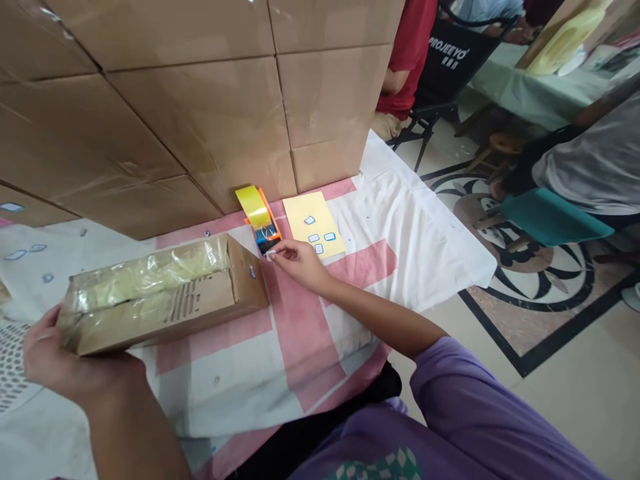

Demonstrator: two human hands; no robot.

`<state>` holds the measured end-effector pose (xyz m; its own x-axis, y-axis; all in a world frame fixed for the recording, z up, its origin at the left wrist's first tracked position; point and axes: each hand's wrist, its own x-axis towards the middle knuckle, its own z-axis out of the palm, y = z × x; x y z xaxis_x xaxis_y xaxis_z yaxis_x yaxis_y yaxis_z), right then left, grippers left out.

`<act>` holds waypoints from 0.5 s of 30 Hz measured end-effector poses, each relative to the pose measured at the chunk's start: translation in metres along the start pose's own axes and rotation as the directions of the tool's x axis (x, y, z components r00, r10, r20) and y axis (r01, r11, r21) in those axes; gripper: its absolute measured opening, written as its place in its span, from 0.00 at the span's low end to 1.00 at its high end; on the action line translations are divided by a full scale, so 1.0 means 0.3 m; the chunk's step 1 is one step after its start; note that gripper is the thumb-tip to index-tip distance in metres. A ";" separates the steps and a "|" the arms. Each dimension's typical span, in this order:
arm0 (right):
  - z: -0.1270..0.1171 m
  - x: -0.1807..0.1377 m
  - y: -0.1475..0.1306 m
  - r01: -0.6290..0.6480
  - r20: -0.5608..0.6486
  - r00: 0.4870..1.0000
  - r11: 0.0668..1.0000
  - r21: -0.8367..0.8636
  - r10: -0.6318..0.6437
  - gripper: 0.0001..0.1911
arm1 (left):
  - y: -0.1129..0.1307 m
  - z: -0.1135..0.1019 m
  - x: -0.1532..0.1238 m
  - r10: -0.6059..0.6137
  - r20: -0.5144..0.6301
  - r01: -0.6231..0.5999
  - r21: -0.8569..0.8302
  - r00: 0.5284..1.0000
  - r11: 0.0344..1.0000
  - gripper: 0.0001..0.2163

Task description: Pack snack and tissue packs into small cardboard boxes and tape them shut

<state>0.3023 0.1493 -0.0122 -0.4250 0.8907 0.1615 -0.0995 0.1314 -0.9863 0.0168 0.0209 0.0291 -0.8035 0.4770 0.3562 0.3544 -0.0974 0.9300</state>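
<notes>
A long brown cardboard box [165, 300] with clear tape along its top lies on a white and pink cloth [350, 267]. My left hand [60, 360] grips its near left end, fingers wrapped round it. My right hand [297, 261] reaches forward, fingertips pinched on a small white sticker [270, 255] by the box's far end. An orange tape dispenser [260, 220] with a yellow roll lies just beyond. A yellow sheet [313, 223] bearing several small stickers sits to its right.
Large stacked cardboard cartons [200, 100] form a wall behind the cloth. Loose stickers [25, 253] lie at the far left. Seated people, a black chair [445, 67] and a teal stool [550, 217] stand on the patterned floor to the right.
</notes>
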 end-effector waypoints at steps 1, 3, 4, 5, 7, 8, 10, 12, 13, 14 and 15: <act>0.000 -0.007 0.002 0.025 -0.012 1.000 0.998 -0.050 -0.026 0.06 | -0.013 0.002 -0.002 -0.035 -0.094 0.025 -0.108 0.995 0.994 0.15; 0.006 -0.019 0.004 0.023 -0.024 0.999 0.995 -0.098 -0.026 0.05 | -0.030 0.003 -0.008 -0.089 -0.228 0.030 -0.251 0.970 0.967 0.15; 0.012 -0.023 0.004 -0.002 -0.022 1.000 0.996 -0.084 0.000 0.05 | -0.033 0.004 -0.012 -0.084 -0.253 0.017 -0.257 0.964 0.966 0.15; 0.019 -0.027 0.004 -0.034 -0.017 0.999 0.998 -0.051 0.034 0.04 | -0.033 0.006 -0.015 -0.071 -0.264 0.004 -0.245 0.962 0.969 0.15; 0.037 -0.031 0.002 -0.093 -0.001 0.996 0.995 0.043 0.093 0.04 | -0.029 0.011 -0.019 -0.039 -0.278 -0.023 -0.218 0.960 0.976 0.14; 0.045 -0.034 0.001 -0.116 0.018 0.993 0.989 0.094 0.115 0.04 | -0.026 0.015 -0.021 -0.027 -0.285 -0.035 -0.207 0.958 0.978 0.13; 0.058 -0.041 -0.003 -0.149 0.072 0.988 0.971 0.185 0.138 0.06 | -0.023 0.021 -0.025 -0.016 -0.290 -0.041 -0.191 0.957 0.981 0.13; 0.065 -0.050 -0.006 -0.144 0.124 0.985 0.960 0.240 0.117 0.06 | -0.023 0.025 -0.028 0.004 -0.294 -0.063 -0.193 0.956 0.979 0.13; 0.068 -0.054 -0.006 -0.120 0.130 0.987 0.962 0.246 0.090 0.05 | -0.025 0.028 -0.029 0.026 -0.299 -0.091 -0.207 0.954 0.974 0.13; 0.071 -0.058 -0.006 -0.082 0.115 0.992 0.968 0.236 0.056 0.05 | -0.028 0.031 -0.030 0.054 -0.303 -0.128 -0.231 0.952 0.964 0.13; 0.074 -0.061 -0.004 -0.036 0.086 0.996 0.976 0.213 0.018 0.04 | -0.030 0.035 -0.029 0.083 -0.308 -0.168 -0.261 0.948 0.951 0.13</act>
<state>0.2901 0.1231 -0.0133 -0.5024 0.8522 0.1464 -0.2737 0.0039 -0.9618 0.0256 0.0268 0.0165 -0.8794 0.1754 0.4426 0.3469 -0.4007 0.8480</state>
